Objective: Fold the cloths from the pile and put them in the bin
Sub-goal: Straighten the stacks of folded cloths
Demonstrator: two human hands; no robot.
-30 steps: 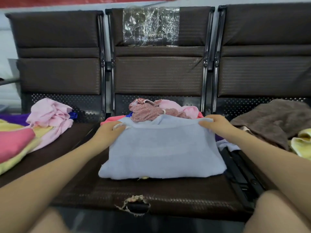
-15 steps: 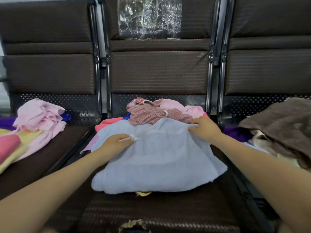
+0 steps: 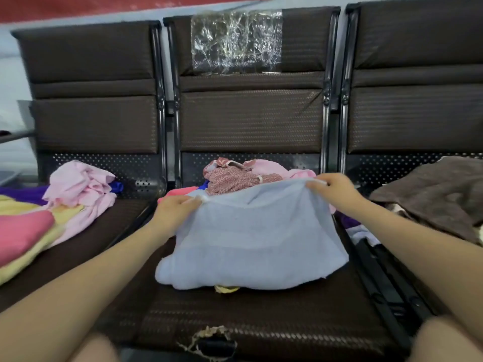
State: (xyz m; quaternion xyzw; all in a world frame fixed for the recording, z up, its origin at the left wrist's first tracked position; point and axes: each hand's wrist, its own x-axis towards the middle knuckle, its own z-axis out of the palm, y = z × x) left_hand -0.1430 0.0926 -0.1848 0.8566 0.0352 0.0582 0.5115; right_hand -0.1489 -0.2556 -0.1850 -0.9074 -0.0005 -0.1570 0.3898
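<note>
Since half a second ago both hands have lifted the far edge of the light blue cloth (image 3: 251,239) off the pile, so that edge now hangs raised between them while the near part still lies on the middle seat (image 3: 261,317).

All places here are given from the light blue cloth. Nearest the person, in front of it, the brown seat surface shows a torn spot (image 3: 209,338) at its front edge. A scrap of yellow cloth (image 3: 226,288) pokes out from under the near hem. At the cloth's far left corner the left hand (image 3: 175,212) has its grip clenched on the fabric, pinching it between thumb and fingers. At the far right corner the right hand (image 3: 332,188) pinches the edge the same way, held a little higher.

Left of the cloth, on the neighbouring seat, lie a pink and yellow stack (image 3: 23,233) and a crumpled pale pink cloth (image 3: 81,189). Right of it lies a brown cloth (image 3: 439,194). Just behind the raised edge sits the pile (image 3: 240,176) of patterned and pink cloths. Farther back, on the backrest, is a patch of clear plastic (image 3: 235,43).
</note>
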